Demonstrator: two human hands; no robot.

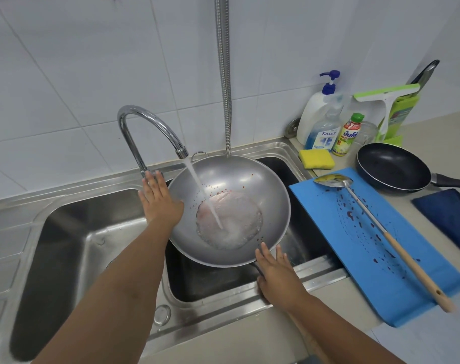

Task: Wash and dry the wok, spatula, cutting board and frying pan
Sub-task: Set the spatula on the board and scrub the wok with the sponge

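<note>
One wok [263, 185], tilted over the right basin of one two-basin sink [66, 245], water from one tap [144, 119] running into it; right hand [276, 277], grip clamped on the wok's near edge at its dark handle; left hand [159, 200], grip apart, fingers straight, at the tap's base. On the worktop [433, 135] right of the sink: one blue cutting board [407, 285], spotted, with one spatula [365, 206] lying on it; one frying pan [391, 166] beyond it; one yellow sponge [316, 158]; three bottles [312, 114]; one dark blue cloth [446, 214].

Bright, even light, soft glare on the steel sink [74, 232], wide-angle bending at the edges, mostly sharp.
</note>
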